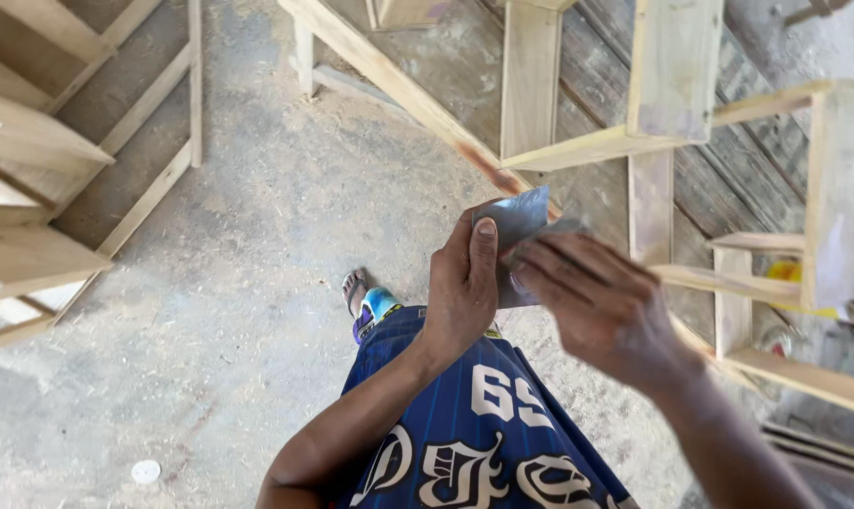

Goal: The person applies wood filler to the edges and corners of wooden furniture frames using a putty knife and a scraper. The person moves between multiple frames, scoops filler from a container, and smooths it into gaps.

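Note:
A grey sheet of sandpaper [519, 219] is held between both my hands at the middle of the head view. My left hand [463, 287] grips its left side, thumb pressed on the face of the sheet. My right hand [599, 306] is blurred and closes over the sheet's right part, folding or bending it. Both hands hover above my blue patterned shorts [465, 424], just in front of a bare wooden frame [587, 146].
An unfinished wooden frame with slats [837, 198] stands to the right. More wooden frames [31, 141] lie at the left. The dusty concrete floor [257, 236] spreads between them. My sandalled foot [366, 302] is below the hands. A small white disc [145, 471] lies lower left.

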